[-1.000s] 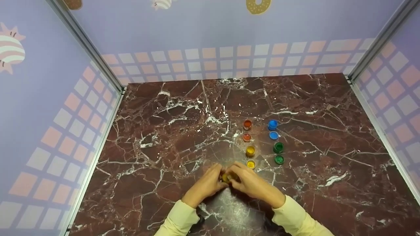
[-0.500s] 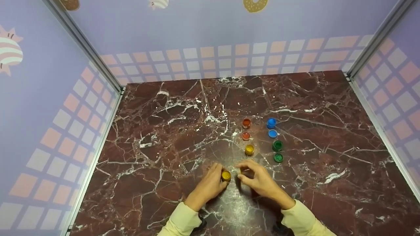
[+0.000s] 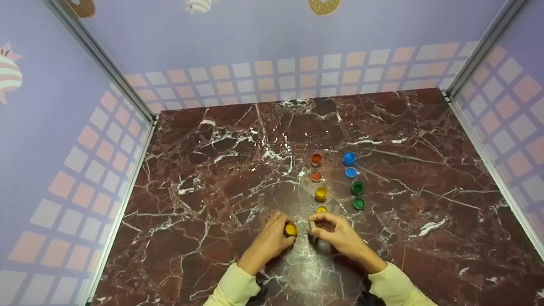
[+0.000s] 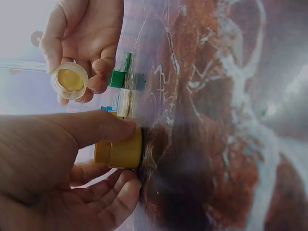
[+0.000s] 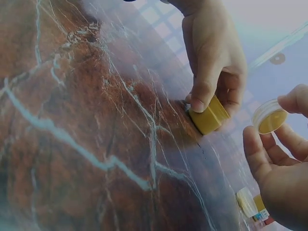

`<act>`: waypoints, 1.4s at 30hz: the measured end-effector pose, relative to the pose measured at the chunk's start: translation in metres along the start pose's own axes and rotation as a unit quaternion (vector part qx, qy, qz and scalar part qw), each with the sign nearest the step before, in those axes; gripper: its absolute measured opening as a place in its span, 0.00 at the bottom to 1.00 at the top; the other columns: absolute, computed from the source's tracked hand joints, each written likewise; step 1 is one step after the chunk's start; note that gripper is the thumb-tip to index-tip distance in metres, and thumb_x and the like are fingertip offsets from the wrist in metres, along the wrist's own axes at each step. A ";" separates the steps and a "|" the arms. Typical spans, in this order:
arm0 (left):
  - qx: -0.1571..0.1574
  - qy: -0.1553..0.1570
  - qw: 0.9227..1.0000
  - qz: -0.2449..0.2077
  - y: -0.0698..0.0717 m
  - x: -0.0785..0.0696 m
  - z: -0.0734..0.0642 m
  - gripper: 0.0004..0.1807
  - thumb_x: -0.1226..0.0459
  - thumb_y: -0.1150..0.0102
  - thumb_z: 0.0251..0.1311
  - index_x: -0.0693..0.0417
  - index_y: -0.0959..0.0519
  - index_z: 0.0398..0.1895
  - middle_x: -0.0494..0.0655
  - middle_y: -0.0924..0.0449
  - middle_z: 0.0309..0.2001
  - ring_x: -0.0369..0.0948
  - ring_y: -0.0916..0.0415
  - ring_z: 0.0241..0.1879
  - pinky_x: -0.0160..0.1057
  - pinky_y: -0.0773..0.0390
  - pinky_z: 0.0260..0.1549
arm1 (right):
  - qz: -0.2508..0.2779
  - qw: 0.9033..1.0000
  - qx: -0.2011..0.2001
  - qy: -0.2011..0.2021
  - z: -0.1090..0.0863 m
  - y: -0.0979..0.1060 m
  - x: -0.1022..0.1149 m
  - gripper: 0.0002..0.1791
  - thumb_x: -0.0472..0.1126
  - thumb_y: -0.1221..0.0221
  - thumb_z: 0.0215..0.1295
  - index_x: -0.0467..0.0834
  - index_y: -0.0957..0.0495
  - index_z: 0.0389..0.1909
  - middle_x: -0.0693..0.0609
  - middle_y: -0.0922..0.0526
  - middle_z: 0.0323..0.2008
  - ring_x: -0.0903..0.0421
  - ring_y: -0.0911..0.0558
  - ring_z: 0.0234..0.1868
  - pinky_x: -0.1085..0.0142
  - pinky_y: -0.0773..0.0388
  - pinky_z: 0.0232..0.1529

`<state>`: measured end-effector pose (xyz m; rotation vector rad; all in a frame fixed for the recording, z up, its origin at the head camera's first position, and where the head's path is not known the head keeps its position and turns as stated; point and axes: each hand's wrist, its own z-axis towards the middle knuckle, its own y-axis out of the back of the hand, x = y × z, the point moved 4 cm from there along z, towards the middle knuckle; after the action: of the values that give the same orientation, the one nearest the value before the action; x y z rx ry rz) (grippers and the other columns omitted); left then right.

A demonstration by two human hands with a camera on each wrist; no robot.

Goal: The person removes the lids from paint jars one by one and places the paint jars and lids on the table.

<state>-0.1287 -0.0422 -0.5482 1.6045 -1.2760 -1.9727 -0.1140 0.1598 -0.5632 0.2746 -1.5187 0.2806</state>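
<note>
My left hand [image 3: 270,238] grips a small jar of yellow paint [image 3: 291,230] that stands uncapped on the table, its thumb and fingers round the sides. In the left wrist view the jar [image 4: 122,150] shows yellow through its wall. Just to the right, my right hand [image 3: 340,233] pinches a clear lid [image 5: 269,117] by its rim, thumb against fingers. Yellow paint coats the lid's inner face, which is turned toward the jar. A gap separates lid and jar.
Beyond my hands stand open paint jars with their lids in front: red [image 3: 316,160], blue [image 3: 349,159], green [image 3: 357,188] and another yellow [image 3: 321,194]. The marbled table [image 3: 204,170] is walled by patterned panels [image 3: 272,42] on the left, back and right.
My right hand has lifted the lid off the yellow jar and moved right with it. The left hand keeps its grip on the jar, nearly in place.
</note>
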 end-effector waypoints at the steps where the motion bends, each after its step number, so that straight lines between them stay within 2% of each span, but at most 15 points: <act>1: -0.004 0.005 1.000 0.003 0.000 0.000 0.001 0.19 0.69 0.27 0.53 0.57 0.23 0.47 0.45 0.28 0.45 0.46 0.26 0.46 0.47 0.21 0.49 | 0.004 1.000 0.003 -0.001 0.000 0.000 0.000 0.19 0.30 0.37 0.68 0.23 0.25 0.56 0.26 0.20 0.48 0.59 0.16 0.41 0.68 0.19 0.47; 9: -0.036 0.021 0.999 0.006 0.003 -0.001 0.014 0.17 0.68 0.26 0.56 0.59 0.21 0.47 0.48 0.25 0.44 0.48 0.24 0.46 0.49 0.21 0.48 | 0.014 0.999 0.020 -0.025 0.000 -0.002 0.000 0.25 0.30 0.35 0.65 0.23 0.27 0.60 0.25 0.22 0.53 0.53 0.15 0.47 0.68 0.19 0.51; 16: -0.070 0.002 0.997 0.023 0.006 0.001 0.032 0.16 0.71 0.25 0.53 0.63 0.20 0.43 0.50 0.25 0.41 0.49 0.22 0.42 0.47 0.19 0.47 | 0.026 0.999 0.026 -0.036 0.001 -0.004 0.000 0.26 0.26 0.37 0.64 0.21 0.29 0.62 0.26 0.23 0.54 0.62 0.18 0.43 0.71 0.20 0.48; 23: -0.070 0.016 0.997 0.006 0.010 0.006 0.051 0.16 0.72 0.25 0.53 0.63 0.19 0.45 0.51 0.24 0.41 0.50 0.22 0.43 0.49 0.20 0.48 | 0.033 0.999 0.028 -0.021 0.005 -0.004 0.000 0.26 0.24 0.38 0.63 0.20 0.29 0.61 0.25 0.23 0.52 0.64 0.18 0.40 0.73 0.20 0.46; 26: -0.078 0.011 0.997 0.012 0.012 0.007 0.057 0.16 0.72 0.25 0.53 0.64 0.19 0.44 0.52 0.23 0.40 0.50 0.22 0.43 0.49 0.21 0.49 | 0.036 0.999 0.027 -0.018 0.005 -0.005 -0.001 0.26 0.24 0.38 0.63 0.20 0.29 0.61 0.25 0.23 0.52 0.64 0.18 0.39 0.73 0.20 0.45; 34: -0.099 0.018 0.995 0.027 0.014 0.013 0.072 0.15 0.71 0.25 0.53 0.63 0.18 0.44 0.53 0.22 0.41 0.52 0.21 0.44 0.50 0.22 0.50 | 0.024 0.999 0.029 -0.023 0.005 -0.007 -0.002 0.24 0.27 0.35 0.63 0.22 0.26 0.59 0.38 0.17 0.45 0.63 0.18 0.38 0.73 0.20 0.42; 42: -0.098 0.018 0.995 0.017 0.016 0.017 0.084 0.17 0.71 0.25 0.54 0.66 0.18 0.46 0.56 0.21 0.44 0.54 0.21 0.48 0.50 0.22 0.54 | -0.006 0.999 0.048 -0.019 0.006 -0.012 -0.001 0.23 0.32 0.35 0.66 0.25 0.23 0.59 0.37 0.16 0.45 0.58 0.17 0.40 0.71 0.20 0.41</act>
<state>-0.2138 -0.0258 -0.5476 1.5077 -1.0527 -1.9702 -0.1155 0.1462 -0.5637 0.3683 -1.5432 0.3410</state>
